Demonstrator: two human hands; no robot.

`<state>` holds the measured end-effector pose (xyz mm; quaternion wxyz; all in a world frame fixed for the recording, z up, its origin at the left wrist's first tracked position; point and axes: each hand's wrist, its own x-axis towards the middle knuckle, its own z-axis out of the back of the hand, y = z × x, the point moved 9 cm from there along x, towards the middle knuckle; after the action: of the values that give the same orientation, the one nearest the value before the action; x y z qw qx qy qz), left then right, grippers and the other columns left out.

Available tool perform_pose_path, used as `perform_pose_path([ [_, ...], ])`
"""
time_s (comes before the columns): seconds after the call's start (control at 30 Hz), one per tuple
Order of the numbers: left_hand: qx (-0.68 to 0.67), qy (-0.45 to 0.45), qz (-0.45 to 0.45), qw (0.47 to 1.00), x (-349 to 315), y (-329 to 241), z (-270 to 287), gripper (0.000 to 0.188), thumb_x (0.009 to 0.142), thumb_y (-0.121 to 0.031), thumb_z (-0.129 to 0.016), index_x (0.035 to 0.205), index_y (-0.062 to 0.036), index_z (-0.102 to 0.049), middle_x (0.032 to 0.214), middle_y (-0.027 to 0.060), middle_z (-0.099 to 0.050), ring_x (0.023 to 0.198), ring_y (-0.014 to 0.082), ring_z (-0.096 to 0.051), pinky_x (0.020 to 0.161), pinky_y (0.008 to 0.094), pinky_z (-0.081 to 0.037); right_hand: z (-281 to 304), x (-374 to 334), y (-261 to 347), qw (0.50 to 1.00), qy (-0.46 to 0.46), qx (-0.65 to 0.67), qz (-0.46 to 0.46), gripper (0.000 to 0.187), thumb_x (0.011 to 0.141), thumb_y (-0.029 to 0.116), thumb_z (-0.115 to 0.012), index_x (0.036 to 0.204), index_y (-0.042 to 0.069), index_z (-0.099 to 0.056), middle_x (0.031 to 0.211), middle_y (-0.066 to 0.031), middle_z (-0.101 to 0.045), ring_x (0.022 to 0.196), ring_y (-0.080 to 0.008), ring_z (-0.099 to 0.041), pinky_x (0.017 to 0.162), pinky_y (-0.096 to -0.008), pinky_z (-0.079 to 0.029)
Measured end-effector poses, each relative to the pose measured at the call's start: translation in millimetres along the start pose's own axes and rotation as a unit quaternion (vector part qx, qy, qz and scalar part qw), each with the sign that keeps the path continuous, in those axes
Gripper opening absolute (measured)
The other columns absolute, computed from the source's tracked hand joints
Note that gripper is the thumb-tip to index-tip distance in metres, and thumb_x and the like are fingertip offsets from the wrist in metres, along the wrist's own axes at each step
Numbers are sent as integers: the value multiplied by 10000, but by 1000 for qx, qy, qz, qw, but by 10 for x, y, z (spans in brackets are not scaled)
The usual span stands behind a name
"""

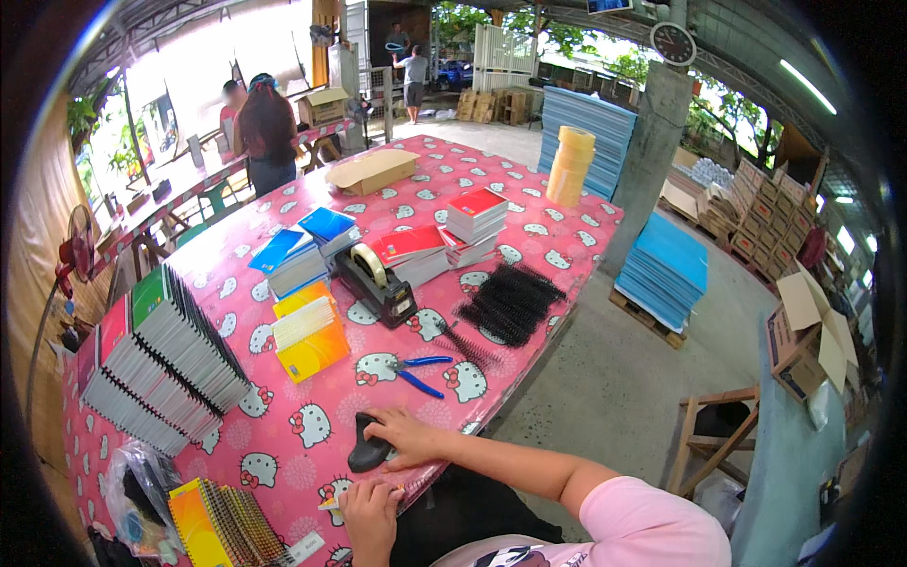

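My right hand (408,437) reaches across the near edge of the pink table and grips the right side of a smooth black rounded object (364,448), whose kind I cannot make out. Just below it, my left hand (370,510) is closed, pinching a small white and orange thing (330,504) mostly hidden by the fingers. Beyond both hands lies a pair of blue-handled pliers (419,363). Yellow spiral notebooks (203,520) stand in a row to the left of my left hand.
Black spiral binding coils (510,304) lie at the table's right side. A tape dispenser (373,283) stands among red notebooks (408,246), blue notebooks (286,260) and yellow notebooks (316,350). Spiral-bound notebooks (165,369) stack at left. Tape rolls (571,168) stand at the far corner.
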<state>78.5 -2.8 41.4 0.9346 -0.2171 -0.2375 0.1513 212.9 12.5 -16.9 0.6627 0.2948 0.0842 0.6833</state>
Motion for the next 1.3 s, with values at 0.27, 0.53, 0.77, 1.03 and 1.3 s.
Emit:
perform_pose_path([
  [0.27, 0, -10, 58, 998, -14, 84, 10, 218, 715, -238, -692, 847, -80, -620, 873, 67, -594, 954, 271, -528, 934, 443, -284, -21, 46, 67, 998, 5, 57, -24, 578, 681, 442, -718, 1146, 140, -552, 1303, -268, -384, 1209, -423, -371, 982, -485, -312],
  [0.53, 72, -117, 35, 990, -167, 229, 176, 233, 585, -180, -752, 762, -135, -607, 760, -1, -554, 890, 207, -536, 1015, 536, -153, 192, -513, 79, 805, 148, 573, -48, 450, 802, 416, -640, 1119, 96, -625, 1177, -106, -574, 1250, -272, -387, 1019, -387, -301],
  [0.77, 14, -113, 28, 993, -85, 172, 102, 194, 571, -127, -738, 705, -147, -601, 749, -11, -557, 853, 200, -534, 1007, 508, -179, 285, -496, 101, 924, 64, 377, -29, 417, 794, 395, -649, 1051, 67, -655, 1112, -189, -584, 1100, -289, -515, 931, -388, -388],
  [1.03, -28, -120, 66, 990, -61, 358, 115, 443, 558, -161, -767, 961, -122, -585, 750, -14, -570, 830, 200, -538, 1005, 496, -191, 190, -342, 239, 880, 164, 444, -29, 402, 795, 376, -651, 1063, 75, -656, 1121, -163, -582, 1124, -299, -488, 957, -402, -349],
  [1.3, -2, -77, 49, 996, -82, 388, 80, 551, 590, -193, -778, 1070, -85, -529, 808, 27, -568, 840, 220, -541, 997, 478, -210, 11, -324, 309, 858, 171, 483, -39, 479, 806, 457, -617, 1060, 52, -648, 1110, -176, -584, 1133, -298, -485, 962, -405, -350],
])
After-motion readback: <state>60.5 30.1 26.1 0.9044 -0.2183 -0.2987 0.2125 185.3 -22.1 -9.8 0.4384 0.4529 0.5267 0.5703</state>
